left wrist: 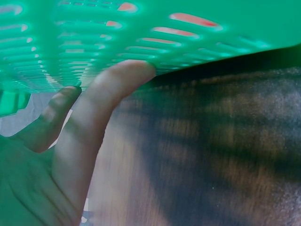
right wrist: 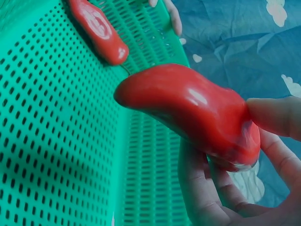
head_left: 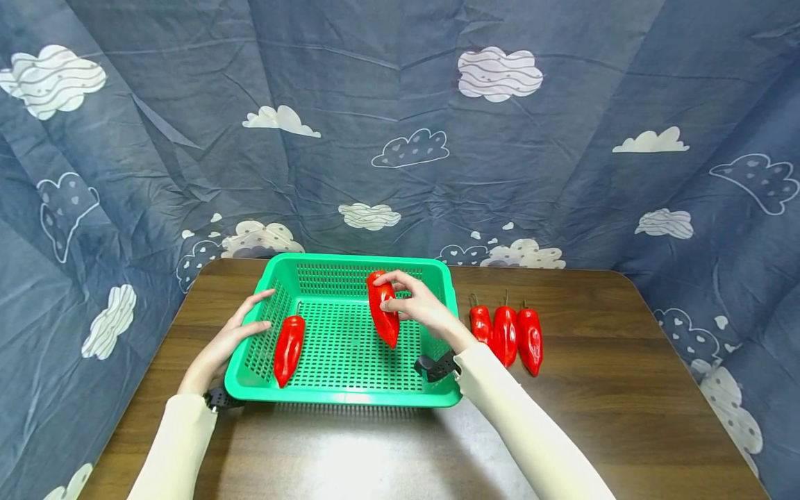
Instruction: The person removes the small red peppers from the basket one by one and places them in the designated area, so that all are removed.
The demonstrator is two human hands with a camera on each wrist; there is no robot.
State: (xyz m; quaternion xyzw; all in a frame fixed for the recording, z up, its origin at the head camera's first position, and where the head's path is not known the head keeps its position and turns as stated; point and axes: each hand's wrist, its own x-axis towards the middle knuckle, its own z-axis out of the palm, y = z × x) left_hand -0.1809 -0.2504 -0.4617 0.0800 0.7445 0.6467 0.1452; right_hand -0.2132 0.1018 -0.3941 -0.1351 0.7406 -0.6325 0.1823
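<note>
Through the head camera, I am seeing my right hand (head_left: 419,302) pinching a red pepper (head_left: 383,316) between thumb and fingers over the right half of a green basket (head_left: 346,398). The pepper is tilting, its narrow tip pointing down and toward me. My left hand (head_left: 225,344) is reaching along the basket's left side, fingers and thumb extended and spread apart, gripping no pepper. A second pepper (head_left: 289,351) is lying on the basket floor near that left wall, its stem pointing away from me. To the right of the basket, three more peppers (head_left: 505,337) are lying side by side on the brown desk (head_left: 625,389), the leftmost partly hiding behind my right forearm. Behind the desk, a blue cloth (head_left: 544,194) with white clouds is hanging.

Through the left wrist camera, I am looking up at the slotted outside of the basket, with two digits of my left hand stretching up to it, apart from each other. Some red is showing through the slots.

Through the right wrist camera, I am viewing the held pepper close up, its body resting between thumb and fingers, apart from the basket floor. The second pepper is lying beyond it, and fingers of my left hand are showing at the far rim.
</note>
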